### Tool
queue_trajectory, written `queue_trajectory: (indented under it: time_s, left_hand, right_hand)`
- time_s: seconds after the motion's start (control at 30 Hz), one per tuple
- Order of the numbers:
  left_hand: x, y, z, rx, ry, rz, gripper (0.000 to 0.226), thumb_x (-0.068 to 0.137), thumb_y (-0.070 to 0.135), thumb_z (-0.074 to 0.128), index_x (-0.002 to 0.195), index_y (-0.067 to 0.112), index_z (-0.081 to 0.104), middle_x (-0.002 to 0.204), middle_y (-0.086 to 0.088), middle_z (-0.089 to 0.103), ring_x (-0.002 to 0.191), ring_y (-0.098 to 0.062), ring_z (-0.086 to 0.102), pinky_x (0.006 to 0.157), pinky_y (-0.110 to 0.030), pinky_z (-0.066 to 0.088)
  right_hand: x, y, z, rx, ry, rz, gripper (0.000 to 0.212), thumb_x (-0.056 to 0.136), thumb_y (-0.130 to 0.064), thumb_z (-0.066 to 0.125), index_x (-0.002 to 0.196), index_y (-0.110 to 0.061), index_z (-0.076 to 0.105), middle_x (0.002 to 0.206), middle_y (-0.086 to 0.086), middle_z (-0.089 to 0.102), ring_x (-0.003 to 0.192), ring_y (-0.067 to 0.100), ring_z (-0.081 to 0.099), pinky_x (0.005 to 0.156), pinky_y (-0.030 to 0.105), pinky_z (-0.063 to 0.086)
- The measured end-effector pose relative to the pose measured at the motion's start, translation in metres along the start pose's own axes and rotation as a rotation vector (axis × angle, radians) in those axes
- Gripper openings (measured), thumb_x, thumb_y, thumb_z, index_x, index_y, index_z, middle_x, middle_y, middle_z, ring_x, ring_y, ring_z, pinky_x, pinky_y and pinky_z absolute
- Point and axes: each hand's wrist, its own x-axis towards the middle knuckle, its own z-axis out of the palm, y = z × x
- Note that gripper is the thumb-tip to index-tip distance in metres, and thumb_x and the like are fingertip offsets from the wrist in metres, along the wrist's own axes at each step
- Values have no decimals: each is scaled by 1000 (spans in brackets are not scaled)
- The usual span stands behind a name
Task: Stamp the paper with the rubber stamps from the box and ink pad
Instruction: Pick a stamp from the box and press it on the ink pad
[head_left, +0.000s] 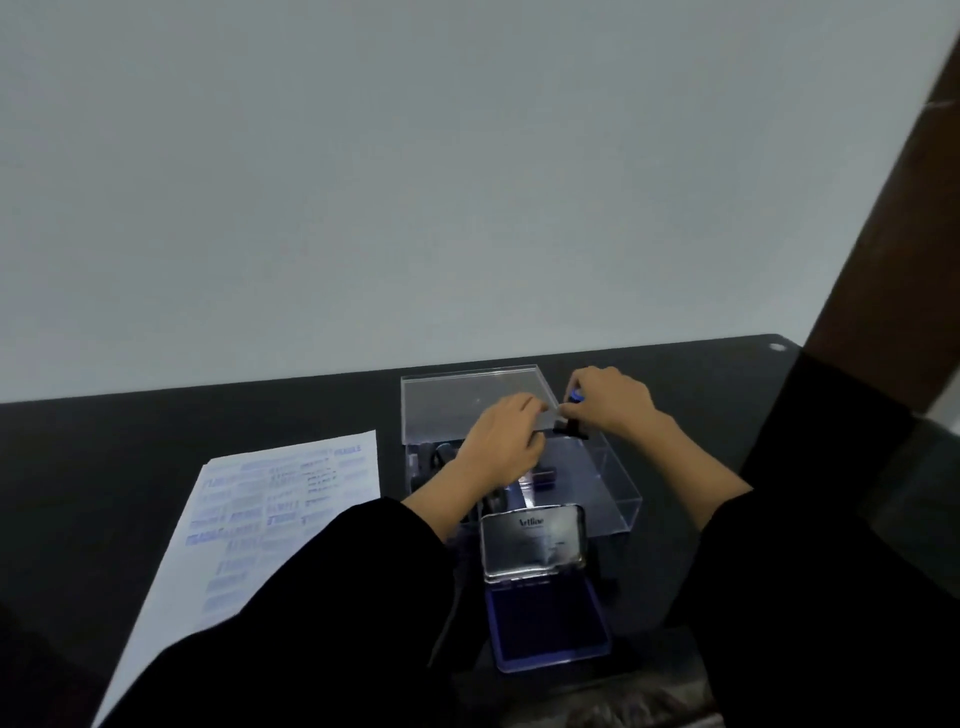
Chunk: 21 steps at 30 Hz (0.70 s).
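Note:
A clear plastic box (613, 483) stands open on the black table, its lid (457, 400) tipped up at the back. My right hand (615, 400) grips a rubber stamp (574, 413) with a blue-topped handle and black base, above the box's far right edge. My left hand (501, 441) hovers over the box with curled fingers touching the lid's lower edge near that stamp; what it holds is unclear. Another dark stamp (544, 475) lies inside the box. The ink pad (548, 621) sits open in front, blue pad showing, metal lid (532, 540) upright. The paper (244, 525) covered in blue stamp marks lies to the left.
The black table (156, 431) runs back to a pale wall. A dark brown post (883, 249) rises at the right. My black sleeves cover the near part of the paper and the table's front edge. A dark cord (448, 623) lies left of the ink pad.

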Motion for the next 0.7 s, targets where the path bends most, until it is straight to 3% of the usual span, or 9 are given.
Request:
queue_trajectory:
  time_s: [0.2,0.33,0.57,0.7]
  left_hand:
    - [15,-18,21,132,-52,-36,52,99,30,36,146,12,24,157,-6,17,145,-21,13,118,-40,13]
    - [20,-26,31,161,-106,-40,56,100,36,31,149,13,16,158,-4,12,146,-20,8,119,-42,8]
    - [16,-29,44,103,-87,-62,55,100,36,28,148,12,18,158,-3,14,146,-18,9,119,-40,6]
    - [16,-31,45,95,-82,-53,55,100,36,28,148,11,18,157,-4,16,146,-18,10,119,-40,6]
  right_hand:
    - [24,10,21,-158,-233,-101,25,92,-34,53,109,-16,58,118,6,58,105,23,57,88,35,45]
    - [29,6,27,-354,-380,-145,24,94,-27,47,114,-20,57,118,5,59,102,21,56,89,34,45]
    - [38,-7,30,-536,-437,-156,30,92,-21,44,121,-19,54,121,4,59,96,20,54,88,32,44]
    - [40,-4,33,-524,-364,-160,35,89,-31,58,122,-20,54,124,5,56,111,23,56,89,32,44]
